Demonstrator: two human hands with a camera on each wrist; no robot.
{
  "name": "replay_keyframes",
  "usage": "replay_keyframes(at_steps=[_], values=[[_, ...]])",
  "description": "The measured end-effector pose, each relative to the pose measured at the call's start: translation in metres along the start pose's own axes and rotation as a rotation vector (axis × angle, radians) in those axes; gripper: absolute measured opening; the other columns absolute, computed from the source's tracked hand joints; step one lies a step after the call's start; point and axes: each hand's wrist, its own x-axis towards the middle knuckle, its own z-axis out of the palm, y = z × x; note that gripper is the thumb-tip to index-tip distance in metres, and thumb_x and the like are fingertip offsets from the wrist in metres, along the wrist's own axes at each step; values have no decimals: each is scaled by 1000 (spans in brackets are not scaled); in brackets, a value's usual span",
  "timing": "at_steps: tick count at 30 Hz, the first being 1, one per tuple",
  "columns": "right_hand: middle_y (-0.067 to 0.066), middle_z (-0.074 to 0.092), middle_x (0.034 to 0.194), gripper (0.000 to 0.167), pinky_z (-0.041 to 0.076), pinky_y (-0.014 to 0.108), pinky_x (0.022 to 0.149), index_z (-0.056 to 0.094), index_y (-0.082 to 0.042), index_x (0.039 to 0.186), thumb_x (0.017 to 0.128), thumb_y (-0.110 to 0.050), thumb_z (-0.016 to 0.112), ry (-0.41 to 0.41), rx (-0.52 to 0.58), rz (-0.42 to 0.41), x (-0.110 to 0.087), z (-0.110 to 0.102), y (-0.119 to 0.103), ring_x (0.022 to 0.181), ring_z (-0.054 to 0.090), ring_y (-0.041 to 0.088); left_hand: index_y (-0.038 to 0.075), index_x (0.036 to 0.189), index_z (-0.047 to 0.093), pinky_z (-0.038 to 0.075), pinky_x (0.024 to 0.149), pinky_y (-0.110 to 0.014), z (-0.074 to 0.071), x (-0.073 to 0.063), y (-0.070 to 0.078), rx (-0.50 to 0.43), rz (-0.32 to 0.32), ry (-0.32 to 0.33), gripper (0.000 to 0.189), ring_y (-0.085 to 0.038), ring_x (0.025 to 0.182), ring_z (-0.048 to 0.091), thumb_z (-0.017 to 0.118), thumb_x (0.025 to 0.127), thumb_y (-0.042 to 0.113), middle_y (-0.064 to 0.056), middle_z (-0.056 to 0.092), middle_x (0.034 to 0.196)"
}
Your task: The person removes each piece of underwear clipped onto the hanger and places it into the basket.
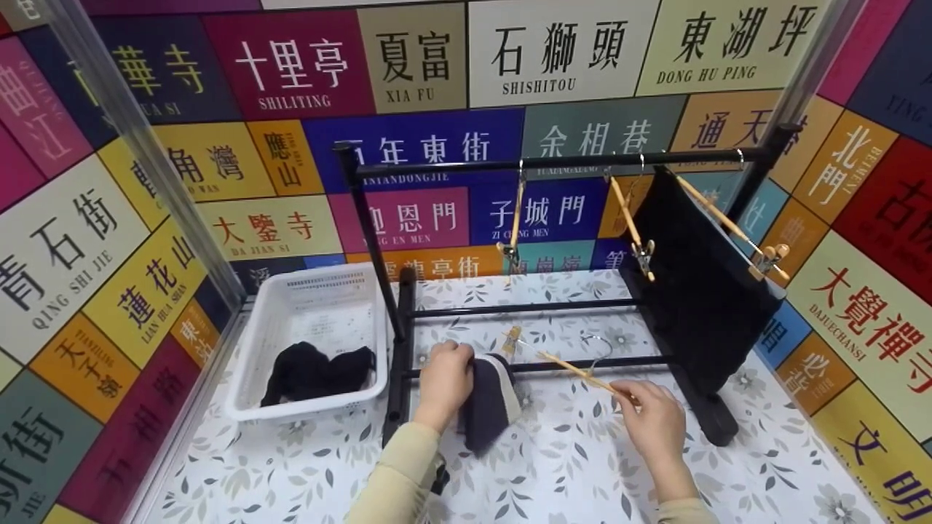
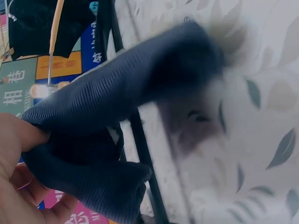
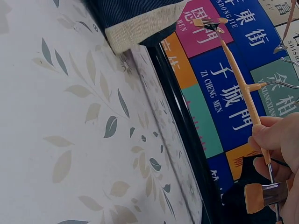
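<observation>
Left sleeve, pale yellow, foremost item, with right sleeve of like colour across from it.

Left hand: grip narrow, thumb and fingers pinching dark blue cloth.

Dark blue cloth, one, ribbed and folded, with a cream band along the side facing the other hand. Position: in front of the rack's low bars, above or on the surface; from where I stand I cannot tell whether its lower end touches. Long axis runs from the pinched upper edge down toward the person.

Right hand: grip narrow, holding a wooden hanger near one end, close by a clip.

Wooden hanger, one, held between the hands. Long axis slants from the right hand forward and leftward; the far clip points toward the cloth and sits just beside its upper part. Metal hook points away from the person, toward the rack.

Black rack, upright, behind both hands; top bar bears further clip hangers, with a black garment hung near the right end.

White basket, left of the rack; contents, black clothing, crumpled.
</observation>
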Motion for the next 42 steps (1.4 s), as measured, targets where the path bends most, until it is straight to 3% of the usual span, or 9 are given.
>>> replay_keyframes(at_steps=[8, 15, 25, 31, 42], values=[[4, 70, 83, 23, 41, 45, 68, 77, -13, 93, 74, -2, 82, 13, -5, -31, 8, -5, -3, 76, 60, 29, 8, 79, 65, 50, 64, -44, -21, 14, -12, -47, 51, 113, 13, -32, 76, 59, 72, 73, -1, -8, 58, 78], [3, 70, 84, 22, 37, 45, 68, 77, -15, 94, 76, -4, 82, 6, -1, -6, 12, -9, -3, 77, 60, 29, 7, 84, 68, 51, 67, -45, -47, 27, -20, -64, 36, 139, 13, -34, 77, 58, 71, 74, -1, -10, 61, 81], [3, 70, 84, 22, 36, 45, 67, 77, -15, 93, 75, -4, 82, 19, -8, -16, 15, -10, -3, 77, 60, 29, 3, 86, 69, 50, 66, -49, -85, 43, -41, -98, 29, 256, 13, -37, 74, 59, 69, 76, -4, -13, 63, 81], [3, 69, 84, 24, 36, 44, 66, 77, -15, 95, 75, -4, 82, 28, -26, -35, 19, -12, -3, 77, 59, 29, 3, 85, 68, 49, 70, -50, -105, 47, -55, -102, -3, 283, 11, -38, 76, 59, 68, 76, -4, -13, 63, 81], [3, 71, 87, 25, 36, 42, 64, 78, -15, 93, 73, -2, 83, 74, -34, -102, 34, -19, -8, 75, 58, 28, 0, 90, 70, 49, 79, -50, -136, 44, -80, -84, -125, 272, 13, -40, 84, 58, 69, 78, -4, -18, 66, 91]])
